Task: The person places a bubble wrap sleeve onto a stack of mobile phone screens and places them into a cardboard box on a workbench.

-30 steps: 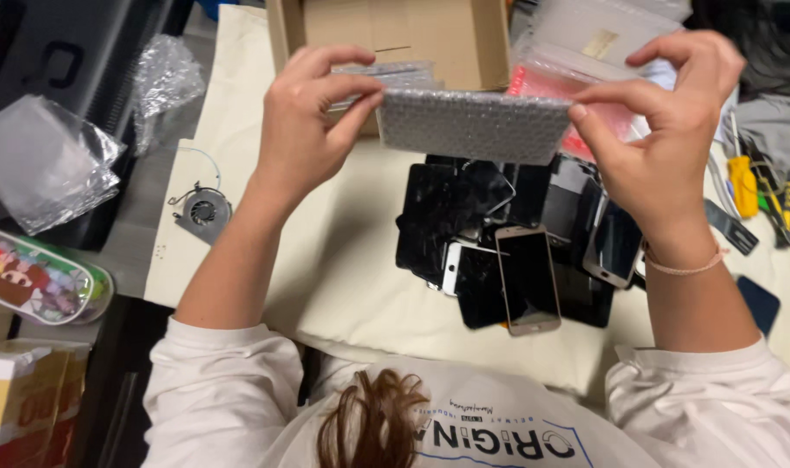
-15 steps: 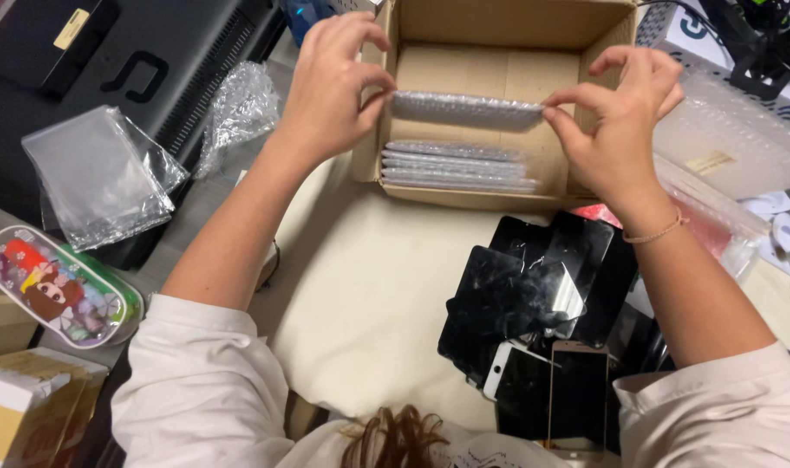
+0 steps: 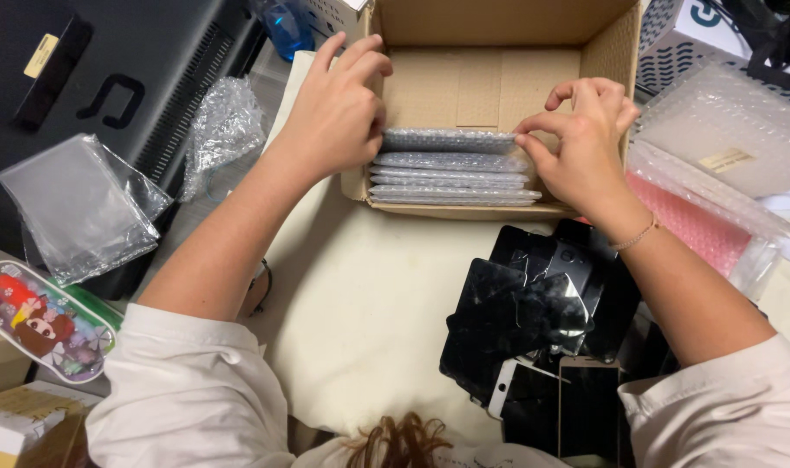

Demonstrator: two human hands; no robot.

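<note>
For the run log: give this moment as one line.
left hand: grips bubble-wrapped packet | right hand: pinches its other end | packet: in cardboard box, behind three others

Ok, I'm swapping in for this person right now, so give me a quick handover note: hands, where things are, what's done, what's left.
Left hand and right hand each pinch one end of a bubble-wrapped packet, set on edge in the cardboard box.
Three more wrapped packets stand in a row in front of it, at the box's near wall.
Done: four packets in the box.
Left: a pile of bare phone screens on the cloth, near the right forearm, and spare bubble-wrap bags right of the box.
</note>
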